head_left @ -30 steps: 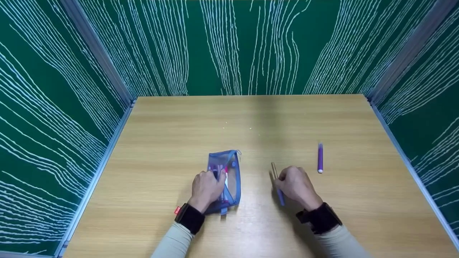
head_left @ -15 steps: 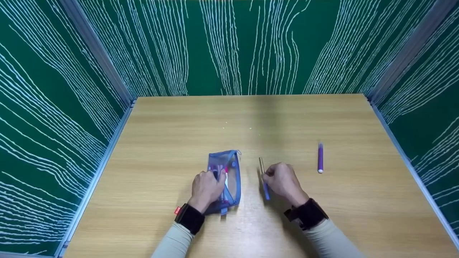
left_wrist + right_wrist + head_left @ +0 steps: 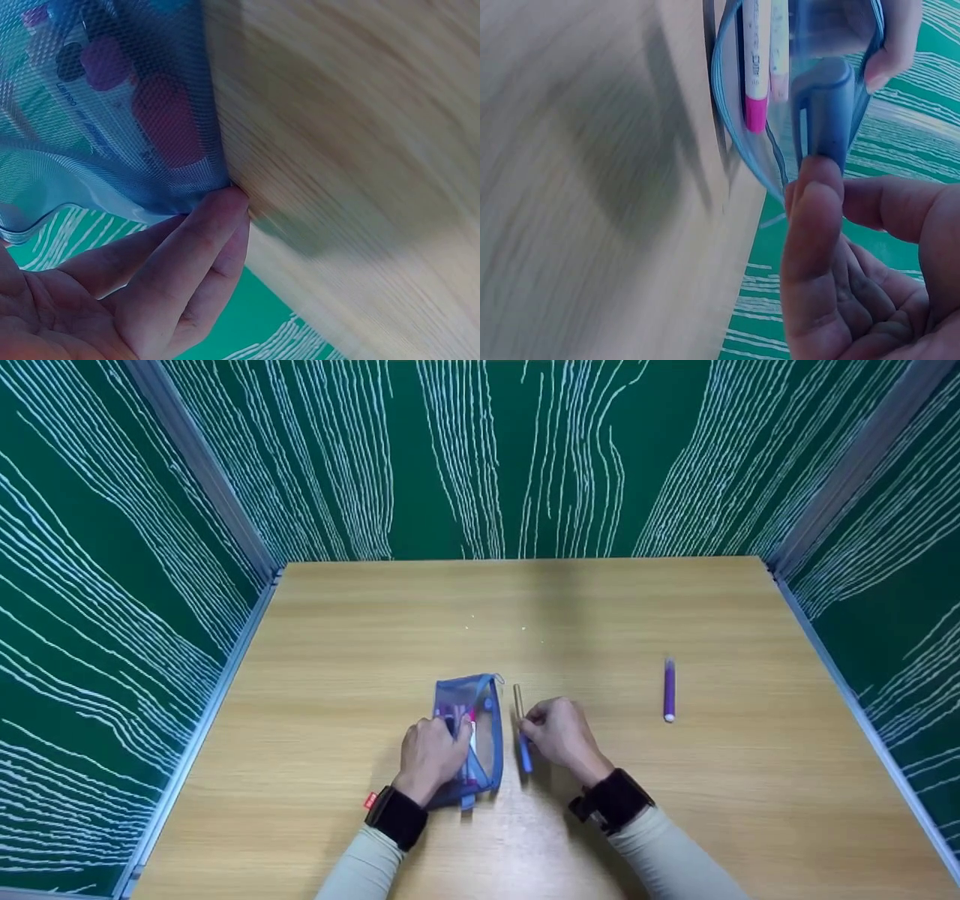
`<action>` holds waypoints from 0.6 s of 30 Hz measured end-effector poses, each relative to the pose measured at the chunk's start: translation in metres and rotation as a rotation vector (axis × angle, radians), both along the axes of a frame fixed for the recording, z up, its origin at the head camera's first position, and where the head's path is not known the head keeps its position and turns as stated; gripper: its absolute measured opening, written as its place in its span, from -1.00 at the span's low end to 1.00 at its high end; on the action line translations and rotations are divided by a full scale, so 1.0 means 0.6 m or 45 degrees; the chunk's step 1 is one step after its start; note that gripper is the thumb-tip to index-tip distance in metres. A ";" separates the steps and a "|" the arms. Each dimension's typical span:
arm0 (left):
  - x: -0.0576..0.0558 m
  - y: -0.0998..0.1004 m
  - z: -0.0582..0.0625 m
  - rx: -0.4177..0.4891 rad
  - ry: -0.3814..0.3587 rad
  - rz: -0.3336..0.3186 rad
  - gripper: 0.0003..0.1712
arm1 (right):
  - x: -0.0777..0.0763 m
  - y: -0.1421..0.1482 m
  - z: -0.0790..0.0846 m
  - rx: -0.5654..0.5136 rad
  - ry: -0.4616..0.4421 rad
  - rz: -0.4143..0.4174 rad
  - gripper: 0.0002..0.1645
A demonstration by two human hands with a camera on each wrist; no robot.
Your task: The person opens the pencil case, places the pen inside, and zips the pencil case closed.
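Note:
A blue mesh pencil case lies on the table with its zip opening facing right. My left hand grips its left side, the thumb at the upper rim; in the left wrist view the fingertips press the mesh edge. Several markers show inside, one a white marker with a pink end. Just right of the case, my right hand pinches a pen between thumb and fingers. Its blue cap points to the case opening in the right wrist view.
A purple marker lies apart on the right of the wooden table. Small white specks are scattered toward the back. Green panels with white wavy lines stand along the back and both sides.
My right hand has moved left with the pen, from mid-table to beside the pencil case. The left hand and the case have stayed in place.

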State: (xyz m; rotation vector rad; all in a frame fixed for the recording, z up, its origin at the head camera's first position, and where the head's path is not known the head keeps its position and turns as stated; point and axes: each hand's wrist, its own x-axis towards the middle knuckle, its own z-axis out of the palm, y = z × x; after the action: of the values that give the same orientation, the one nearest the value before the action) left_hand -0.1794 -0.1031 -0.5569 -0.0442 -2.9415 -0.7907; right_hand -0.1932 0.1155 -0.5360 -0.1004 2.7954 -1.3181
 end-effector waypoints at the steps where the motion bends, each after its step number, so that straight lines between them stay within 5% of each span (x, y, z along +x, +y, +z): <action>1: 0.000 0.000 0.000 -0.001 -0.001 -0.003 -0.36 | -0.001 -0.004 -0.001 -0.002 -0.005 0.004 -0.86; 18: -0.002 -0.001 0.001 0.006 -0.032 -0.015 -0.35 | -0.011 -0.063 -0.016 -0.147 -0.198 0.042 -0.90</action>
State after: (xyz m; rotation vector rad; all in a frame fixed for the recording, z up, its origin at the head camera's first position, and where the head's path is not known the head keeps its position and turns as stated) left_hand -0.1804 -0.1038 -0.5561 -0.0517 -2.9655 -0.8057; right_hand -0.2000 0.0778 -0.5456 -0.0464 2.5788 -1.4142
